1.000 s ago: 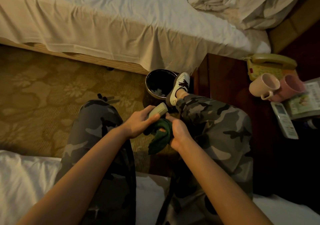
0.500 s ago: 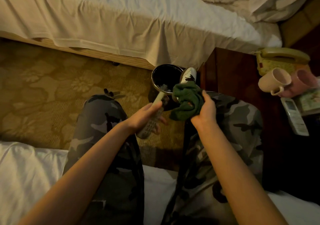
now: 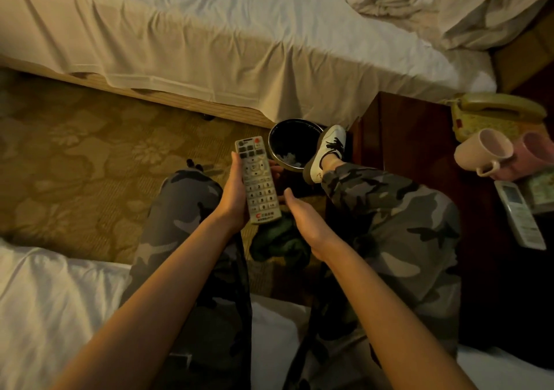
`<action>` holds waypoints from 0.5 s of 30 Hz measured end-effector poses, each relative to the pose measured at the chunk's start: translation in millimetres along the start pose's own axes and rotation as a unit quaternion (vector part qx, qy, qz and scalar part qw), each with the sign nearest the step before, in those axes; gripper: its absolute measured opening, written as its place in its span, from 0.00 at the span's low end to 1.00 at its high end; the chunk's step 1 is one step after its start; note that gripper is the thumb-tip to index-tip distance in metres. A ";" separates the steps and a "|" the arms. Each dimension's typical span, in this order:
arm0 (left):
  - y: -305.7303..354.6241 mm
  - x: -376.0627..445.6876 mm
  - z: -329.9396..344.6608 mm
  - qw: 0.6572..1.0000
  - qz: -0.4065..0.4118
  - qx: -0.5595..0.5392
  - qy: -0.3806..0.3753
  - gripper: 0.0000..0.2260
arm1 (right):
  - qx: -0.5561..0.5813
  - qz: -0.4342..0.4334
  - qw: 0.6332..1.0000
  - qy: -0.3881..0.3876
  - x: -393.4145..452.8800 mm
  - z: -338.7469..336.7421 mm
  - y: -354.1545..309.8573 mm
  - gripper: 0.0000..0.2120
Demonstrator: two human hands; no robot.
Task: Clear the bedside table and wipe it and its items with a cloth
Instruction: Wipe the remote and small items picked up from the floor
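While the left hand [image 3: 235, 197] wraps its fingers round the white remote [image 3: 258, 181], buttons up and top end pointing away, the right hand [image 3: 302, 218] sits just beside it with the thumb raised and the fingers curled down into the dark green cloth [image 3: 277, 242] bunched beneath it. Whether that hand truly grips the cloth or merely rests on it I cannot tell, since the fingers are tucked out of sight.

A slip seems the main risk: the remote is held by one side only, directly in front of the open black bin [image 3: 292, 146] just beyond the hands, so a loose hold during wiping could drop it in. The cloth, if not firmly held, might slide off the lap to the carpet.

Further to the right of the right hand, the dark wooden worktop [image 3: 419, 137] is not yet cleared: a cream mug [image 3: 482, 152], a pink mug [image 3: 536, 152], a telephone [image 3: 494, 115] and a second white remote [image 3: 518, 212] sit there. The pink mug and a printed card beside it are cut off by the frame edge, and the worktop's nearer part is lost in shadow.
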State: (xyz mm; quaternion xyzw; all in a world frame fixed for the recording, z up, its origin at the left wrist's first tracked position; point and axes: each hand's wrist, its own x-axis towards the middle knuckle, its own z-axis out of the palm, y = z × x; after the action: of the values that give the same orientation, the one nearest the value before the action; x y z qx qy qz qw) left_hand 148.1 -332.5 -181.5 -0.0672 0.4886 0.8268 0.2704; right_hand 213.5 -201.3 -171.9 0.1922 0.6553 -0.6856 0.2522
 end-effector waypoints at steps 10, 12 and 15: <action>-1.0 3.2 3.7 1.000 0.025 -0.001 -0.001 0.32 | 0.049 -0.079 0.996 -0.004 -7.6 6.2 5.7 0.15; -2.6 -0.5 3.4 0.999 0.020 0.027 -0.042 0.33 | 0.062 -0.092 0.994 0.018 -9.4 8.7 1.9 0.12; -7.5 -12.7 9.3 0.983 -0.027 0.127 -0.127 0.31 | 0.106 -0.107 0.986 0.071 -13.4 9.0 -4.9 0.10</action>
State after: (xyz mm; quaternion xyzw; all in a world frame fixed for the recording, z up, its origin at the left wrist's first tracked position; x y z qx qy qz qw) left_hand 164.1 -326.7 -177.7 0.0600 0.5489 0.7524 0.3592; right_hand 221.9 -208.9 -159.3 0.1949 0.6119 -0.7589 0.1078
